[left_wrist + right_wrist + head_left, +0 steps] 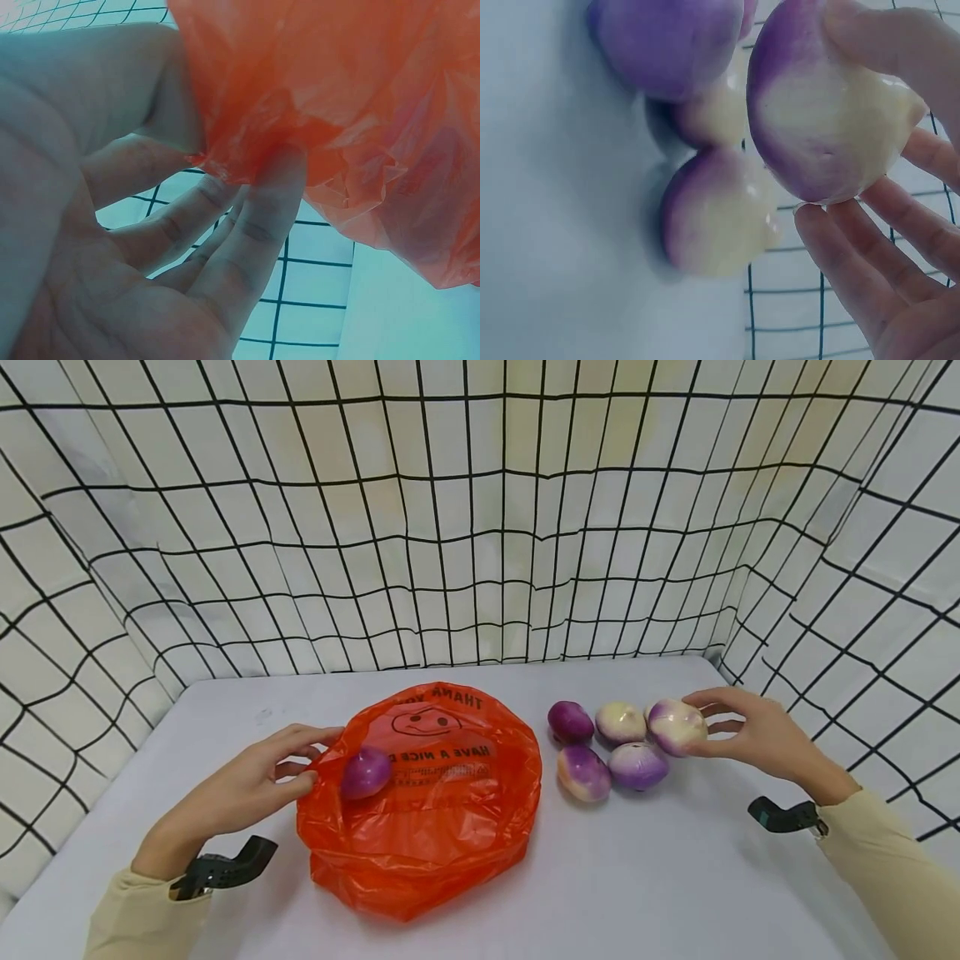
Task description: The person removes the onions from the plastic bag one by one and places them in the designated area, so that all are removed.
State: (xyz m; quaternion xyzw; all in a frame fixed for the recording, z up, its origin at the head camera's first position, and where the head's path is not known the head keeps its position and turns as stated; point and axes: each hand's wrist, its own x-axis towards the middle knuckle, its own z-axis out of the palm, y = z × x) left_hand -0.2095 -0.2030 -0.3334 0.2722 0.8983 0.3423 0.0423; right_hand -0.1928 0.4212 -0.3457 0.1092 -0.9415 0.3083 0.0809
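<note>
My left hand pinches the left rim of a red plastic bag between thumb and fingers. The left wrist view shows the bag's film bunched at the fingertips. Inside the open-mouthed bag, a purple onion lies toward the left. At the right, my right hand grips a cream-and-purple onion, its thumb on one side and fingers on the other. In the right wrist view this onion appears close, apart from the onions behind it.
Several onions sit clustered right of the bag, among them a dark purple one, a cream one, a purple-and-tan one and a lilac one. Black wire mesh borders the white table at back and sides.
</note>
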